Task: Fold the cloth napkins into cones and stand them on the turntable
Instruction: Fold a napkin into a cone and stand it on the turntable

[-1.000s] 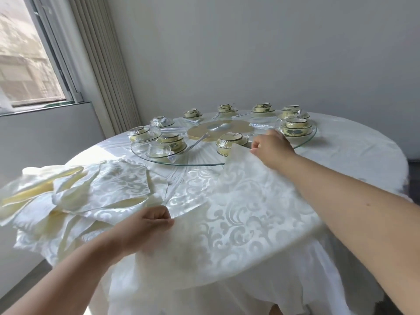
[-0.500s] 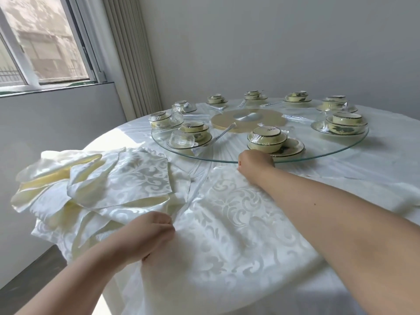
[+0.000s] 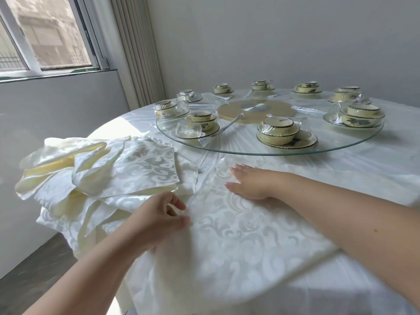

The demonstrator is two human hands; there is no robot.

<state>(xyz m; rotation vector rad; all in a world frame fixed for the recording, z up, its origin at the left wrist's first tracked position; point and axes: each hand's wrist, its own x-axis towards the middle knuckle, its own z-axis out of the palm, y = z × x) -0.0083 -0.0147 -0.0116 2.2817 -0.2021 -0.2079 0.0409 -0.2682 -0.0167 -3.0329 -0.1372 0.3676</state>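
White damask napkin [image 3: 238,228] lies spread on the worktop [image 3: 397,178], near edge draping over the rim toward the camera. Left hand [image 3: 159,220] sits at the napkin's left edge, fingers curled, thumb and fingertips pinching the cloth edge. Right hand [image 3: 252,181] is up and to the right of the left one, flat, fingers straight and together, palm pressing the far part of the same napkin; fingertips point left. Both forearms come in from the bottom of the view.

Left of the left hand: loose pile of napkins [image 3: 95,178], same scroll pattern, cream undersides showing, overlapping each other and hanging over the worktop edge. Top one lies roughly flat, one corner just beside the spread napkin.

Beyond the right hand: glass turntable [image 3: 341,150], near rim close to the right fingertips but apart from them. No cone stands on it. On the glass, around the rim: cling-wrapped place settings [image 3: 278,131], each a yellow bowl with dark trim on a saucer; some have a clear glass cup [image 3: 188,128] tipped beside them. Wooden hub [image 3: 254,110] with a metal centre sits mid-turntable.

Farther left of both hands: window [image 3: 45,32] and vertical blinds [image 3: 138,48]. Plain grey wall behind the worktop.
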